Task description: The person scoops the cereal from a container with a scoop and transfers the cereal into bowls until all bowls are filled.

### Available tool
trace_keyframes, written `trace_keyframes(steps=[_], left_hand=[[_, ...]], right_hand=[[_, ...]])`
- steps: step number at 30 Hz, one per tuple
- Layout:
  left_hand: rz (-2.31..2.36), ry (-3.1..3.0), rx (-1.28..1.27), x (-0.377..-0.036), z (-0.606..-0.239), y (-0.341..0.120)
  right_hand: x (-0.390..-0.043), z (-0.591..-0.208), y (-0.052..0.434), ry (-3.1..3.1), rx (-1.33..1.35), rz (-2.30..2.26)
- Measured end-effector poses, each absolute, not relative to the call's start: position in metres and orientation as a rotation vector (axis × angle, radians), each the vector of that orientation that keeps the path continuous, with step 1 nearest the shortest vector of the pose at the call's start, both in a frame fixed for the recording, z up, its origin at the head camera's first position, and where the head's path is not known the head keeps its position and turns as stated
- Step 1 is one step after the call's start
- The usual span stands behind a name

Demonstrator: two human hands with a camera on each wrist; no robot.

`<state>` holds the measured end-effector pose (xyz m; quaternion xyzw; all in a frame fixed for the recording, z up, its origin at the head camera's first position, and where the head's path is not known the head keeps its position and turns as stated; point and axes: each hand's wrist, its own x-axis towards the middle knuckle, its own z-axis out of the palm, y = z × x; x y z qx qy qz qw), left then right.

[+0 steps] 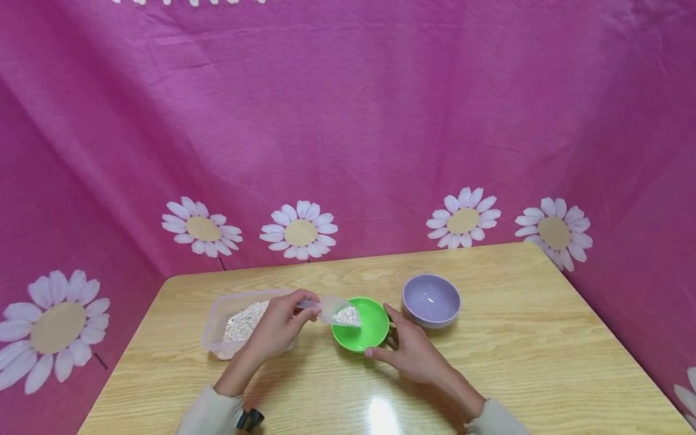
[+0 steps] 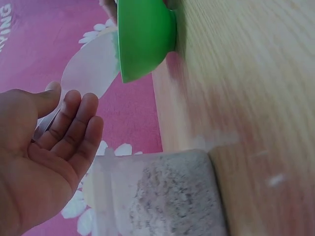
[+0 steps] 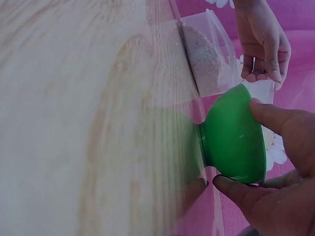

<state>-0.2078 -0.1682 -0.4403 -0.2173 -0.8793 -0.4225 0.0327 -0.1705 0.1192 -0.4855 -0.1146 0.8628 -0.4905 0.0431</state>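
My left hand point(image 1: 280, 326) pinches the handle of a translucent plastic scoop point(image 1: 328, 307) between thumb and fingers. White oat-like flakes point(image 1: 347, 315) lie in the scoop, whose front end is over the left part of a green bowl point(image 1: 374, 326). The bowl stands upright on the table. At its right side, my right hand point(image 1: 418, 353) holds it, with the thumb near the front and fingers around the far side; the right wrist view shows thumb and fingertips against the green wall. In the left wrist view, the scoop point(image 2: 87, 69) reaches behind the bowl's rim point(image 2: 124, 54).
A clear plastic container point(image 1: 214, 314) of similar flakes stands left, partly behind my left hand and forearm. Just right of the green bowl, behind my right hand, is a purple bowl point(image 1: 431, 299). A pink flowered cloth point(image 1: 375, 133) hangs around the wooden table point(image 1: 544, 338).
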Motion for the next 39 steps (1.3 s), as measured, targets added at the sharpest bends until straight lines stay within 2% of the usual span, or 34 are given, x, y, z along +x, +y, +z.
trace_keyframes(steps=[7,24,33,39], left_hand=[[-1.128,-2.74,-0.832,-0.212,-0.426,-0.17],[-0.991,-2.737,-0.948,-0.216,-0.39,-0.169],[-1.061,-2.734,-0.897,-0.213,-0.399,-0.173],[-1.236,-2.679,-0.695,-0.207,-0.412,-0.184]], right_hand=[[-0.169,-0.483,0.118,2.66,-0.345,-1.473],[-0.171,-0.484,0.119,2.685,-0.334,-1.439],[-0.171,-0.485,0.119,2.664,-0.328,-1.473],[-0.166,-0.479,0.118,2.75,-0.349,-1.387]])
